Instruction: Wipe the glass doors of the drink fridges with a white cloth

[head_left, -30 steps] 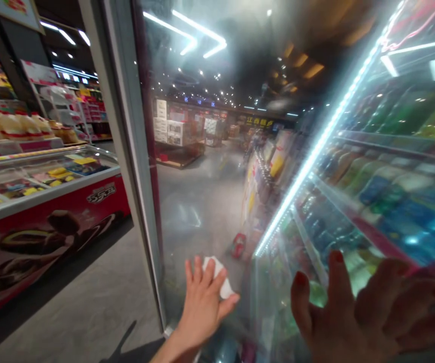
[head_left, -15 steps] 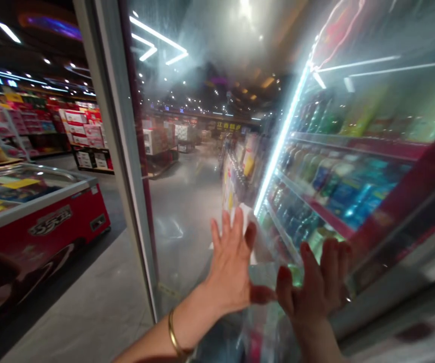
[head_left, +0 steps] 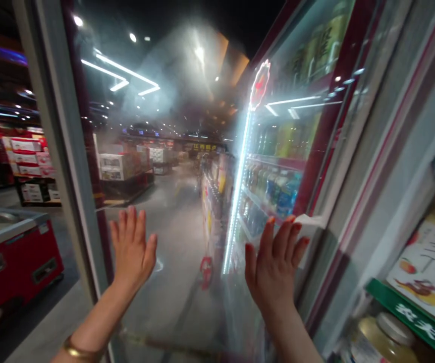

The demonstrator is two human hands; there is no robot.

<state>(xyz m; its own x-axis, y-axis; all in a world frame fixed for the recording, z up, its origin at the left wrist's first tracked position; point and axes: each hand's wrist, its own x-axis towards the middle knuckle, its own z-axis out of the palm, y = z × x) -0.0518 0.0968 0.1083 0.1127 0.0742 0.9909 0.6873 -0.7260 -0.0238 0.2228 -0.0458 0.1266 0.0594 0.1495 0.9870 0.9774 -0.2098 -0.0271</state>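
Hands open and well apart: the left hand (head_left: 131,247) and the right hand (head_left: 275,264) are raised with fingers spread, both at a glass fridge door (head_left: 172,131). A white cloth (head_left: 310,220) sits just beside the right fingertips (head_left: 286,233) at the door's frame; whether it is held, the view doesn't show. Bottles (head_left: 274,189) stand on shelves behind the glass. A gold bangle (head_left: 77,352) circles the left wrist, and a red chest freezer (head_left: 16,262) stands off to the left.
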